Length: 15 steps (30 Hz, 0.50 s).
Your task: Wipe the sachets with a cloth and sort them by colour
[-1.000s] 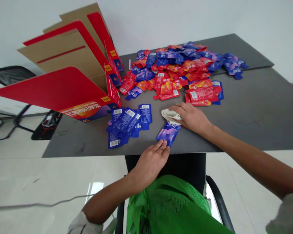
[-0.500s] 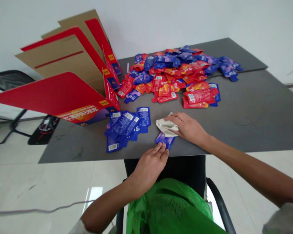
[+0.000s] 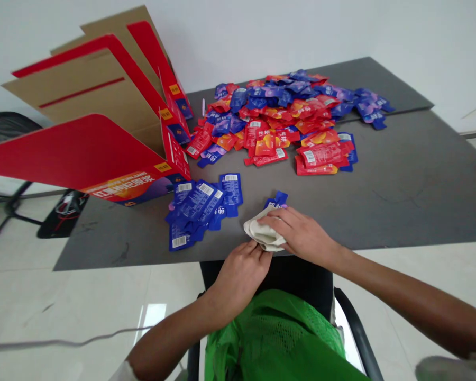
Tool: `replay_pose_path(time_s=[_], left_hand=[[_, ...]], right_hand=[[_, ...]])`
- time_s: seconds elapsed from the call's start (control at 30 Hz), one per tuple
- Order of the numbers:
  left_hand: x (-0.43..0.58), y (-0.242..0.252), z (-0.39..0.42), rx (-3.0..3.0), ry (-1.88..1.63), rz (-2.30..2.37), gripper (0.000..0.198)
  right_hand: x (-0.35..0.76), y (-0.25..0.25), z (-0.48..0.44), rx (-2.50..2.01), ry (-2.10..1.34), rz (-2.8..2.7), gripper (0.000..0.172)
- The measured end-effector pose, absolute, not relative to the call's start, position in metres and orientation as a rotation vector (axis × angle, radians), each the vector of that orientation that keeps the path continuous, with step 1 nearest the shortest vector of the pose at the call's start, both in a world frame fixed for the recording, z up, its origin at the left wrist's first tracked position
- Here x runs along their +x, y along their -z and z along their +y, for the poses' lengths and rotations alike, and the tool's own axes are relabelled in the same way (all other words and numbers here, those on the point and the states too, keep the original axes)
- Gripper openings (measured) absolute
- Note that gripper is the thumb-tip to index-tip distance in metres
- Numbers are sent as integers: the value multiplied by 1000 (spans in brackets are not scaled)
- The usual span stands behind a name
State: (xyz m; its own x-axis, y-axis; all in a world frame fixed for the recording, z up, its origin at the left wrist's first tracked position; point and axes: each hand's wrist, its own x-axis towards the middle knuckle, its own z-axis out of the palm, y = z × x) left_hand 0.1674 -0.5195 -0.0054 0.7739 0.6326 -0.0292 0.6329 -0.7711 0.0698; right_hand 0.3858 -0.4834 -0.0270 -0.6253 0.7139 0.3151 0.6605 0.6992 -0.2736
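A folded white cloth (image 3: 257, 227) is under my right hand (image 3: 303, 233), whose fingers curl over it near the table's front edge. Beneath the cloth lies a blue pouch (image 3: 275, 202); only its spout end shows beyond the far side. My left hand (image 3: 246, 270) is closed at the pouch's near end by the table edge, with its fingertips partly hidden by the cloth. To the left, several blue pouches (image 3: 202, 209) lie in a loose overlapping pile, mostly with barcodes facing up.
A large heap of red pouches (image 3: 317, 153) and blue ones covers the back of the grey table (image 3: 400, 180). Open red cardboard boxes (image 3: 83, 143) stand at the left. A thin pale stick (image 3: 203, 107) is behind the heap's left end. A black chair (image 3: 11, 127) is beyond the boxes.
My right hand has drawn the cloth toward me along the pouch, uncovering its spout end and covering its near end. My left hand stays at the near end. The view has shifted slightly.
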Motion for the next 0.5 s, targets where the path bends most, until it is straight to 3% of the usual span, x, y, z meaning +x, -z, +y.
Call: replay_pose_path(time_s=[0.13,0.27,0.5], left_hand=[[164,15,-522,3001,-88,983,36],[163,14,-520,2984,-85,1003,32],[182,-21,-485,2667,-231,1193,26]], right_hand=[[402,34,-445,-1236,-103,-2442,53],[426,23,-415,-1373,27,-2357,44],[453,-3,-455,-1459,110,-1819,43]])
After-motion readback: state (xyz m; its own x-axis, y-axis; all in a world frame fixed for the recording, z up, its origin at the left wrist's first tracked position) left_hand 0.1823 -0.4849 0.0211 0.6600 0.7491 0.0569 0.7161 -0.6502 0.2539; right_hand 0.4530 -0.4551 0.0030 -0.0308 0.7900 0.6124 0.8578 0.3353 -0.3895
